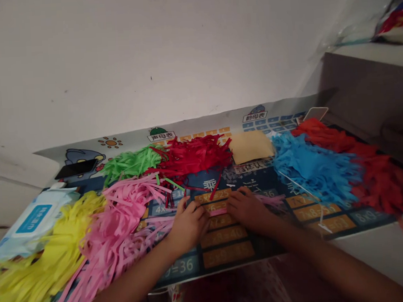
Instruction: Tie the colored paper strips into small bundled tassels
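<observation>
A pink-purple fringed strip [218, 212] lies across the printed mat in front of me. Around its left part, the fingers of my left hand [189, 221] are closed, with loose lilac fringe [161, 225] spreading out on that side. My right hand [250, 210] is closed on the strip a short way to the right, and more fringe [272, 200] sticks out beyond it. A pink section shows between the two hands. Both sets of fingertips rest low, close to the mat. Just beyond the hands lies a pile of dark red strips [198, 155].
Pink strips [115, 220], yellow strips [54, 260] and green strips [134, 163] lie left, beside a wipes pack [35, 220] and a phone [76, 169]. A tan paper piece [251, 146], blue strips [313, 164] and red strips [376, 172] lie right. A wall [168, 57] stands behind.
</observation>
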Available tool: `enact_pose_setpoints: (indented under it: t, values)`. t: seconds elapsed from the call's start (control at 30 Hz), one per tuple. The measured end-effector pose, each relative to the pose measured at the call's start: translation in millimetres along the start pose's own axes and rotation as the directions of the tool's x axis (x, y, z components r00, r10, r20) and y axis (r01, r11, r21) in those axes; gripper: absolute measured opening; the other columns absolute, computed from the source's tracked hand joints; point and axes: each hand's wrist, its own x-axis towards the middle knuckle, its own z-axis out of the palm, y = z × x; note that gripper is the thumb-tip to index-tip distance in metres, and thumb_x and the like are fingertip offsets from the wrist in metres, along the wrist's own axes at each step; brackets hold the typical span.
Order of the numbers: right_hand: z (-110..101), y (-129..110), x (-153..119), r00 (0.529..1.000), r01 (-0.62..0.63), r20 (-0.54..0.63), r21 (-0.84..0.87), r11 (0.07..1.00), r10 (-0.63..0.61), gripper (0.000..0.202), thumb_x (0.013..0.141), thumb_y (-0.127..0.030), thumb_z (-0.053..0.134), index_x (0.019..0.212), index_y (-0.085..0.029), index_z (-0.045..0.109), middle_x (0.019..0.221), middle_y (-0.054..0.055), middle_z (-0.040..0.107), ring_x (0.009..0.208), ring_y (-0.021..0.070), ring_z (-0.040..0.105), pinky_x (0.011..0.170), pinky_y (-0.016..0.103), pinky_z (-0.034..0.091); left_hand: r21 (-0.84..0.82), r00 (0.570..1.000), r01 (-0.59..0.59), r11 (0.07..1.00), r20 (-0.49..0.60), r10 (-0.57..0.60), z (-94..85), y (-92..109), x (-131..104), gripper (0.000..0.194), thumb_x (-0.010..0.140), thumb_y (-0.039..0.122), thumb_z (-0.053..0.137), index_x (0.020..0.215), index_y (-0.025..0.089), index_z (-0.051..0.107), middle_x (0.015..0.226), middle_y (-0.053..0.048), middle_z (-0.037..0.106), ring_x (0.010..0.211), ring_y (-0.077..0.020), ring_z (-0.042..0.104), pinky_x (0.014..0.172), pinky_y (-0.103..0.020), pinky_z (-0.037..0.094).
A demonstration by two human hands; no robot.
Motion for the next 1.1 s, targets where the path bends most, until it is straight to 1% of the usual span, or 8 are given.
enact_pose_setpoints:
  t: [0.13,0.3,0.4,0.5,0.63,0.87,0.97,1.1]
  values:
    - [-9.8,5.4,4.6,0.997,-0.061,0.043,0.062,0.996,0.059,0.007,0.090,-0.020,0.059,0.087,-0.019,0.065,0.095,0.006,0.067,0.097,0.0230,0.052,0.087,0.041,0.031,-0.026,1.000,0.007,1.000,-0.019,-0.007,-1.1,-1.0,4.3,0.010,0.090,0.024,0.056,0.092,0.024,0.066,0.077,0.000,0.066,0.091,-0.0198,0.055,0.102,-0.051,0.025]
    - [-29.6,4.8,13.8,0.992,0.028,0.117,0.119,0.993,-0.042,0.016,0.088,-0.026,0.058,0.102,-0.020,0.063,0.103,0.008,0.066,0.097,0.0228,0.055,0.089,0.042,0.029,-0.078,1.000,0.012,0.997,-0.025,-0.014,4.1,-3.8,2.0,0.011,0.088,0.022,0.057,0.086,0.023,0.067,0.076,0.000,0.067,0.089,-0.0187,0.057,0.105,-0.051,0.023]
    - [-23.1,-0.6,25.9,0.984,0.118,0.123,0.074,0.990,-0.127,0.012,0.089,-0.023,0.054,0.097,-0.017,0.062,0.093,0.008,0.067,0.089,0.0218,0.055,0.084,0.041,0.030,-0.130,0.999,0.034,0.991,-0.019,-0.037,8.9,-4.6,0.1,0.008,0.086,0.025,0.060,0.084,0.022,0.068,0.077,0.001,0.068,0.090,-0.0185,0.058,0.105,-0.051,0.022]
    - [-7.6,-8.7,34.5,0.988,0.153,0.016,0.032,0.988,-0.154,0.013,0.092,-0.020,0.051,0.086,-0.016,0.061,0.086,0.007,0.066,0.088,0.0215,0.054,0.078,0.039,0.030,-0.161,0.997,0.056,0.985,-0.040,-0.063,11.5,-4.7,-0.1,0.008,0.084,0.026,0.062,0.085,0.021,0.069,0.079,-0.001,0.069,0.091,-0.0189,0.058,0.105,-0.051,0.023]
    - [6.9,-19.3,34.3,0.985,0.105,-0.137,0.024,0.994,-0.100,0.017,0.094,-0.019,0.052,0.080,-0.017,0.061,0.083,0.005,0.064,0.089,0.0210,0.052,0.079,0.039,0.029,-0.122,0.994,0.036,0.992,-0.097,-0.048,13.4,-3.0,1.0,0.008,0.085,0.024,0.062,0.084,0.021,0.068,0.076,0.000,0.068,0.088,-0.0185,0.058,0.104,-0.051,0.025]
    - [10.7,-6.3,1.7,0.976,-0.023,-0.214,0.126,0.992,0.050,0.009,0.091,-0.020,0.061,0.084,-0.021,0.066,0.087,0.000,0.068,0.088,0.0189,0.051,0.080,0.037,0.028,-0.100,0.987,0.025,0.995,-0.156,-0.041,13.9,-7.8,-11.9,0.009,0.090,0.019,0.059,0.088,0.024,0.067,0.081,0.003,0.070,0.087,-0.0158,0.058,0.103,-0.048,0.024]
    - [10.1,4.5,-10.4,0.965,-0.137,-0.186,0.250,0.959,0.187,0.009,0.089,-0.025,0.064,0.082,-0.023,0.068,0.085,0.000,0.069,0.086,0.0187,0.051,0.079,0.036,0.028,-0.196,0.988,0.095,0.976,-0.103,-0.117,9.7,-13.3,-16.7,0.008,0.089,0.022,0.061,0.092,0.025,0.068,0.086,0.002,0.070,0.087,-0.0168,0.058,0.096,-0.044,0.030]
    - [2.8,6.2,-6.3,0.952,-0.283,-0.011,0.334,0.899,0.304,0.008,0.088,-0.026,0.065,0.082,-0.021,0.068,0.090,0.002,0.067,0.090,0.0196,0.051,0.078,0.034,0.029,-0.302,0.969,0.240,0.923,0.025,-0.244,3.4,-13.9,-11.5,0.010,0.089,0.023,0.058,0.091,0.022,0.068,0.087,-0.002,0.068,0.087,-0.0191,0.056,0.087,-0.040,0.034]
